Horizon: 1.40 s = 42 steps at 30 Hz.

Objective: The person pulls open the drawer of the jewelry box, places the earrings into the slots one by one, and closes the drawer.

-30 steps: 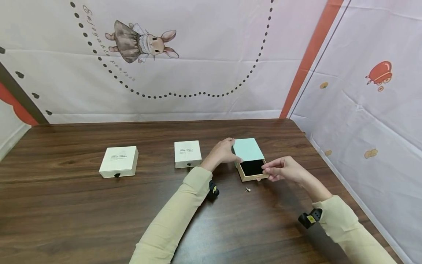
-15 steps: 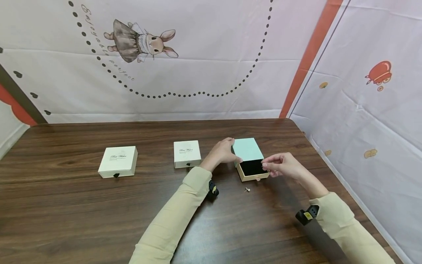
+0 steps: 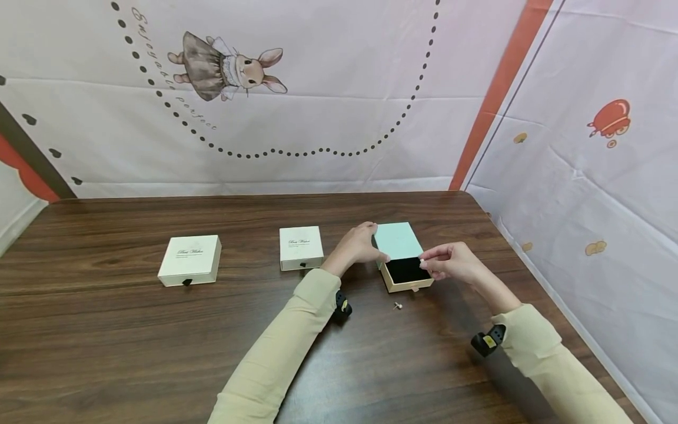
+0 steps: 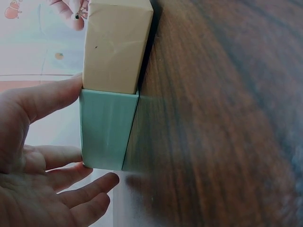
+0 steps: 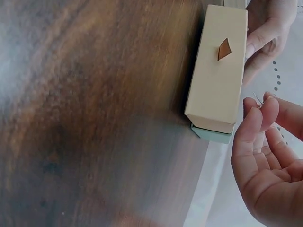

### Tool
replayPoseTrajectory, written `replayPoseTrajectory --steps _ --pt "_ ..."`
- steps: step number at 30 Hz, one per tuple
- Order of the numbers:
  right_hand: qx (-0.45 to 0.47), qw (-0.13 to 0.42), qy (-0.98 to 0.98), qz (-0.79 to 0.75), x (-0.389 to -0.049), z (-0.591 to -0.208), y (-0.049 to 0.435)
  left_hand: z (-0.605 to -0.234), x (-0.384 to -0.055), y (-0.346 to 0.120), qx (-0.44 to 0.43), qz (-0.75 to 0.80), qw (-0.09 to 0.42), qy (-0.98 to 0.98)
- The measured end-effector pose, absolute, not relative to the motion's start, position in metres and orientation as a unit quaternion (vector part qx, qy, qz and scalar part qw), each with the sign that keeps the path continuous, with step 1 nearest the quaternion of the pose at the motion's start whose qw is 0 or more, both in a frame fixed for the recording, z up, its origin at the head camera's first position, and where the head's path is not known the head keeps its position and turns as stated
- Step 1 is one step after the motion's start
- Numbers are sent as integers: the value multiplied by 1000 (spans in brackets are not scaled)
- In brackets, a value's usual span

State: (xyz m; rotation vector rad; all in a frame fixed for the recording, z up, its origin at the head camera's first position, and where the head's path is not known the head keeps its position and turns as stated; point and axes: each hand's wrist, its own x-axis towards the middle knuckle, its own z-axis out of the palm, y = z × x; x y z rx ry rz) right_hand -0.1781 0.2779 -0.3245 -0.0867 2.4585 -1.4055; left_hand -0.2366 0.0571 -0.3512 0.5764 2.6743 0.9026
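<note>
A mint-green drawer box [image 3: 398,239] lies at the right of the table, its cream drawer [image 3: 411,285] pulled partway out towards me, showing a black lining [image 3: 405,270]. My left hand [image 3: 356,244] holds the mint cover, thumb at its front edge and fingers at the back; the left wrist view shows this grip from the side. Over the drawer's right side, my right hand [image 3: 454,262] pinches a small stud earring, whose thin metal pin [image 5: 257,98] sticks out from the fingertips; the rest of it is mostly hidden. Another stud earring [image 3: 398,305] with a pale bead lies on the table before the drawer.
Two white boxes with printed lids stand on the dark wood table [image 3: 159,353]: one white box [image 3: 301,248] left of my left hand, another white box [image 3: 190,260] farther left. A printed cloth [image 3: 328,106] hangs behind the table and along its right side.
My right hand has risen a little and shifted slightly left and away from me, over the drawer, still pinching the earring. The left hand and the box stay in place.
</note>
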Motion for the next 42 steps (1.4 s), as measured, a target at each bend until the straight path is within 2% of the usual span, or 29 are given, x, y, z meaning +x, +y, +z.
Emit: replayPoseTrajectory --steps 12,20,42 --pt "-39 118 890 -439 -182 -331 274 -350 -237 60 189 312 130 922" --pt "-72 117 899 -415 -184 -336 271 -351 -238 60 193 307 127 923" --pt "-42 96 912 -396 -185 -345 264 -353 -239 59 193 300 124 926"
